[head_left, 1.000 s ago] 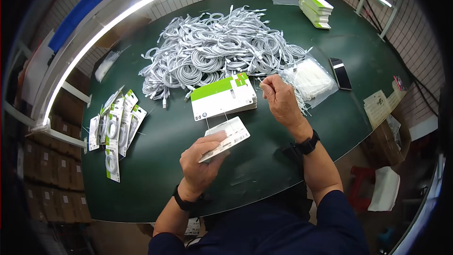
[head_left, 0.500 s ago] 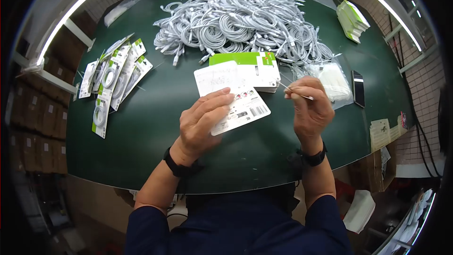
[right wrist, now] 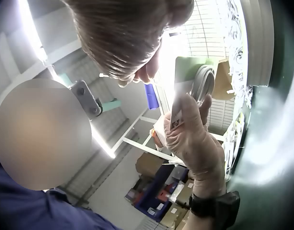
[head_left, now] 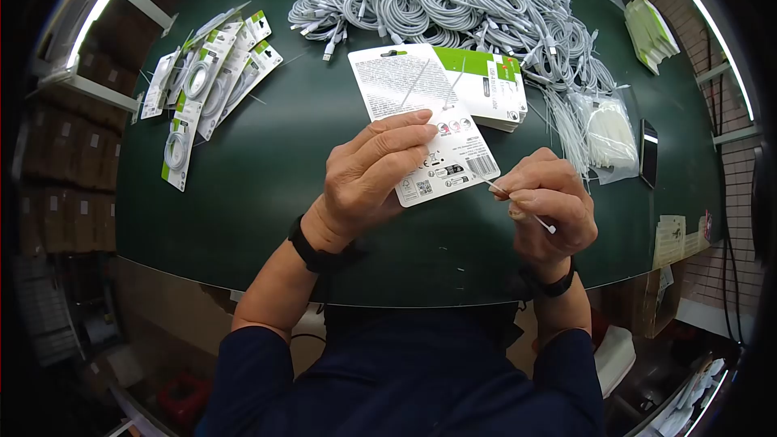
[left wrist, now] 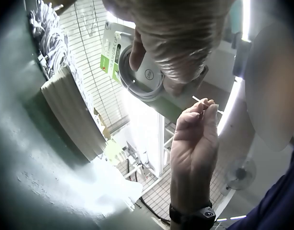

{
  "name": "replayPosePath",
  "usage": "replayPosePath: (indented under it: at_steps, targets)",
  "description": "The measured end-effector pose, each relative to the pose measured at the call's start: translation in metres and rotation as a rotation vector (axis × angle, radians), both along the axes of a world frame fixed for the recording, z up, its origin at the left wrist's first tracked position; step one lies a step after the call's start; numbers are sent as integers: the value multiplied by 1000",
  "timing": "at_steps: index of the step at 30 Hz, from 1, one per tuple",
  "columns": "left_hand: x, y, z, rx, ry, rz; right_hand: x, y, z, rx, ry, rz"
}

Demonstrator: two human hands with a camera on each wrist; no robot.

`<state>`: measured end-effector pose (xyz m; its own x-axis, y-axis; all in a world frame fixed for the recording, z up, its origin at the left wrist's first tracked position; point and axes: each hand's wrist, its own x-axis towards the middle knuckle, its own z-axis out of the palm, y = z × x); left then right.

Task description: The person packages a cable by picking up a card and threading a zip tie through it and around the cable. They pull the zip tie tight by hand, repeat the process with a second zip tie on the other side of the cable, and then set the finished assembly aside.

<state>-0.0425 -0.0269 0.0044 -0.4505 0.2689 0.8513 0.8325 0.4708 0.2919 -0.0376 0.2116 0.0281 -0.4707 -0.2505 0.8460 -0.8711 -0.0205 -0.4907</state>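
Note:
My left hand (head_left: 376,170) grips a white card (head_left: 465,142) with its printed back up; two thin tie ends stick out of its upper half. On the card's other side, a coiled grey cable (left wrist: 154,84) shows in the left wrist view, pressed by my left fingers. My right hand (head_left: 554,202) pinches a thin white zip tie (head_left: 541,222) between thumb and fingers, its thin end by the card's lower right corner. Behind the held card lies a stack of green and white cards (head_left: 503,93).
A big heap of coiled cables (head_left: 445,0) covers the back. Finished-looking cards with cables (head_left: 198,81) lie at left. At right are a bag of zip ties (head_left: 609,137), a phone (head_left: 648,154) and another card stack (head_left: 647,32).
The held card has turned, its printed back now facing up. My right hand has come from beside the zip ties to the card's lower corner with a tie. The head view has shifted.

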Motion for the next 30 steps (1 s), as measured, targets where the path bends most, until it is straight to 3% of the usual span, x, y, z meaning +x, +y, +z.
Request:
replayPosePath:
  at_steps: [30]
  targets:
    - [4,3,2,-40,-1,17,-5,-1,-2,32,-40,-20]
